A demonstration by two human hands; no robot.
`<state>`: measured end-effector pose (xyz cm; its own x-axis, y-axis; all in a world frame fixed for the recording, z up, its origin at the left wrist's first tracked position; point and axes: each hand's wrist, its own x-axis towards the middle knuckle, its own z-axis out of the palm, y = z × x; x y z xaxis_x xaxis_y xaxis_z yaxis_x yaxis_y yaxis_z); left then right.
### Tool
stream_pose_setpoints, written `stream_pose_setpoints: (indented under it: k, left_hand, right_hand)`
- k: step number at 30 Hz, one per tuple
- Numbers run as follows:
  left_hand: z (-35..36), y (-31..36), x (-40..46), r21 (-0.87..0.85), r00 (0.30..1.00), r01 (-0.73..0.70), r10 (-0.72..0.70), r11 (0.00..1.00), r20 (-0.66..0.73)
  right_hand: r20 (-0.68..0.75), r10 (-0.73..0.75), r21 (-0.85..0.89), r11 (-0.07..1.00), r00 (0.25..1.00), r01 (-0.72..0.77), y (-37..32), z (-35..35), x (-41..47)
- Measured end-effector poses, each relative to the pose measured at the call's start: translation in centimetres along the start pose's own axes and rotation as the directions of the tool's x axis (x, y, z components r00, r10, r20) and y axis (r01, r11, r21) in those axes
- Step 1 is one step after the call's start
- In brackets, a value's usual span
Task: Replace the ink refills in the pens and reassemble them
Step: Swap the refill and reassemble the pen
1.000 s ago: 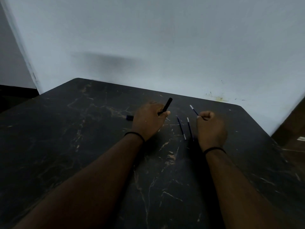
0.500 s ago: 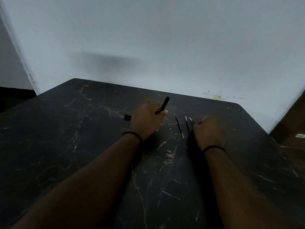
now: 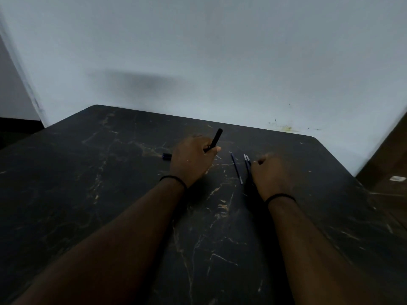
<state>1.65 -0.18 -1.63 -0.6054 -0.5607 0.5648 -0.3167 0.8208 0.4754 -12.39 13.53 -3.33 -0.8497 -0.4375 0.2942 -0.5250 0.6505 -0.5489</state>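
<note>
While the left hand (image 3: 193, 160) grips the black pen barrel (image 3: 215, 138), tip angled up off the desk (image 3: 88, 194), the right hand (image 3: 269, 176) rests with fingers curled beside the refills (image 3: 236, 169); whether it pinches one cannot be told. Three refills lie on the desk between the hands. Judgement: pinch one refill near its tip, keep the barrel steady, align axes before inserting. A dark cap (image 3: 167, 156) lies left of the left hand.

The table (image 3: 110, 194) is black with thin pale veins like marble. The pen barrel (image 3: 215, 138) is black, the refills (image 3: 236, 169) dark blue with pale tips. The wall (image 3: 198, 51) is pale grey-blue with a small yellow stain (image 3: 286, 128) at right.
</note>
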Motion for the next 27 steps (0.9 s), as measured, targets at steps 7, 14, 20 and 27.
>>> stream_pose_setpoints:
  k: [7,14,20,27]
  left_hand:
    - [0.06,-0.05,-0.05,-0.013,1.000,0.005,-0.005,1.000,-0.006]
    - [0.01,0.08,-0.11,-0.016,1.000,0.003,-0.003,1.000,-0.013]
    - [0.04,-0.03,-0.09,-0.019,1.000,0.000,0.000,1.000,-0.017]
    - [0.10,-0.08,-0.08,0.003,1.000,0.003,-0.003,1.000,-0.015]
  right_hand:
    - [0.060,-0.009,0.017,1.000,0.998,0.008,-0.32,0.05,0.22]
    - [0.065,-0.020,-0.008,1.000,0.998,0.020,-0.54,0.25,0.30]
    - [0.055,-0.006,0.005,1.000,0.998,0.006,-0.76,0.46,0.41]
    - [0.012,0.002,-0.010,1.000,1.000,-0.002,-0.71,0.66,0.21]
